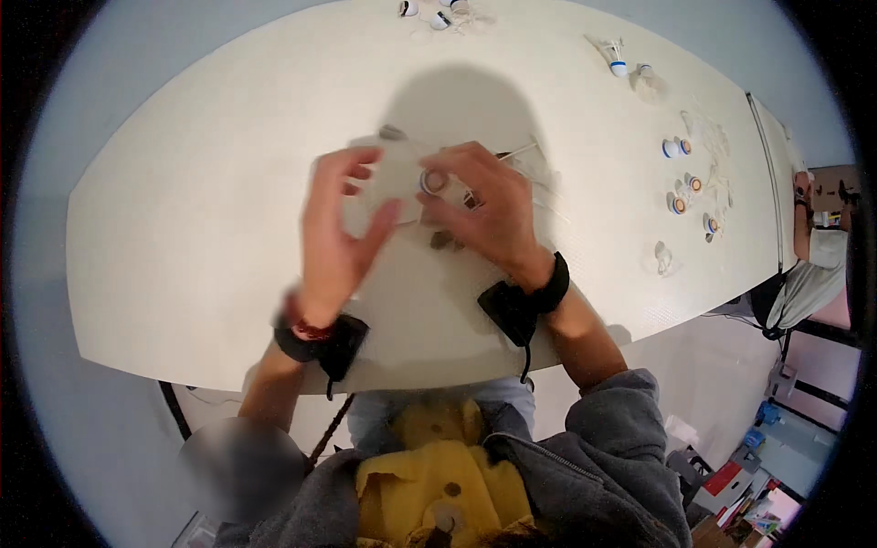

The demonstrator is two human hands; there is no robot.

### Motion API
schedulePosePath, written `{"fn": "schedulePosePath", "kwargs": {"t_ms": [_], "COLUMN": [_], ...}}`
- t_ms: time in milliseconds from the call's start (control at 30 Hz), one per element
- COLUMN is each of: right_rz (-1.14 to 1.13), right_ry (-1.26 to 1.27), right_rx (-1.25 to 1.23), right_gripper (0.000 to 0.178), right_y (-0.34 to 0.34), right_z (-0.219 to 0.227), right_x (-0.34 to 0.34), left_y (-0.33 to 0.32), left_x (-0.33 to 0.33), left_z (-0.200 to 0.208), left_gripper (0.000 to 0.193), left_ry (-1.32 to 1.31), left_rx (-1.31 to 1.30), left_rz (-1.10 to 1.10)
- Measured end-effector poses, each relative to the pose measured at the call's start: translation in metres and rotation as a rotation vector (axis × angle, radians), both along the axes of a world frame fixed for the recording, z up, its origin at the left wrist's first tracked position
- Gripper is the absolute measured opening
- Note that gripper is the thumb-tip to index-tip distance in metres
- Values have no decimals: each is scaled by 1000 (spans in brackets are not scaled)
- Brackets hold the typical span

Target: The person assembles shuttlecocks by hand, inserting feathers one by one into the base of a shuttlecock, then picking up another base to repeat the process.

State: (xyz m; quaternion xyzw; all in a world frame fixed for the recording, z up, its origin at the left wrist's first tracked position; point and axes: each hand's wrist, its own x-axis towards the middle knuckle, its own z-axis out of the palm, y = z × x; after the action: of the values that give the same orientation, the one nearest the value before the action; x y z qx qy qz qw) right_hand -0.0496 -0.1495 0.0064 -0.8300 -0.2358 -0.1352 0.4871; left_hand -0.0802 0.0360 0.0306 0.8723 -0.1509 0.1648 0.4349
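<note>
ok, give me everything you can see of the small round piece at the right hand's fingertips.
The small round piece shows a pale rim with a hint of blue around a brownish centre, that face turned toward the camera. The rim looks like plastic; blur hides finer detail and whether anything is attached behind. It sits between the thumb and fingers of the right hand, over the white table. The left hand is apart from it.

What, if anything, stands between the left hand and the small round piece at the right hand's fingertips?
A pale translucent thing shows in the gap between the open left hand and the round piece; blur hides whether it lies on the table beneath or actually blocks the way. Nothing else visible stands between them.
</note>
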Motion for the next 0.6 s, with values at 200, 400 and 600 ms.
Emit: {"fn": "schedulePosePath", "kwargs": {"t_ms": [200,400,600], "right_rz": [7,-34,-33], "right_ry": [-197,-140,212], "right_rx": [-161,-87,228], "right_gripper": [36,35,31], "right_y": [4,7,2], "right_z": [-8,5,-1], "right_x": [3,-1,0], "left_y": [-29,-14,-8], "left_x": [8,9,11], "left_z": [-21,-21,-31], "left_gripper": [37,33,36], "left_ry": [350,480,388], "left_rx": [-532,-643,-697], "left_rz": [-143,-115,-135]}}
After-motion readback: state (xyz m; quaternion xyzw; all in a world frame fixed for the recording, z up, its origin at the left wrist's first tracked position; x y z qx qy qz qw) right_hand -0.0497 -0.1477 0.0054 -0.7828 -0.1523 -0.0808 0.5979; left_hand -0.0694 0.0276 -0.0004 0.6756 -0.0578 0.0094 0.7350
